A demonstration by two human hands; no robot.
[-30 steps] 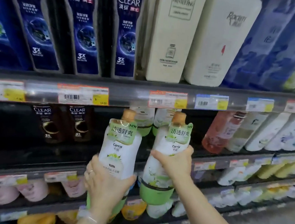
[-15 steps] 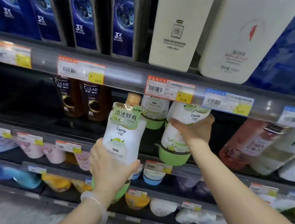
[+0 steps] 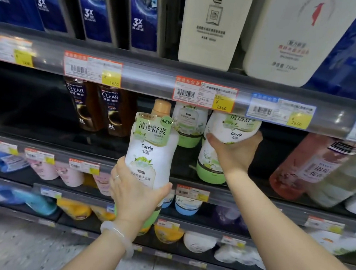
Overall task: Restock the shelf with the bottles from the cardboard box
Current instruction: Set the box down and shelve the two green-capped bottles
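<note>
- Your left hand (image 3: pixel 137 193) is wrapped round the lower body of a white plastic Carrie bottle with a green base and tan cap (image 3: pixel 151 152); thumb on the right side, fingers on the left. The bottle is upright, in the air in front of the dark metal shelf (image 3: pixel 109 149), not resting on it.
- Your right hand (image 3: pixel 234 151) grips the middle of a second white-and-green Carrie bottle (image 3: pixel 210 160), fingers curled over its front. Its top is hidden behind the price rail (image 3: pixel 156 81); its green base sits at the shelf's front edge, but contact cannot be told.
- A third matching bottle (image 3: pixel 188 125) stands farther back, between the two held ones.
- Two brown CLEAR shampoo bottles (image 3: pixel 98 108) stand to the left on the same shelf.
- A pink translucent bottle (image 3: pixel 302 166) leans at the right.
- Cardboard box: not in view.
</note>
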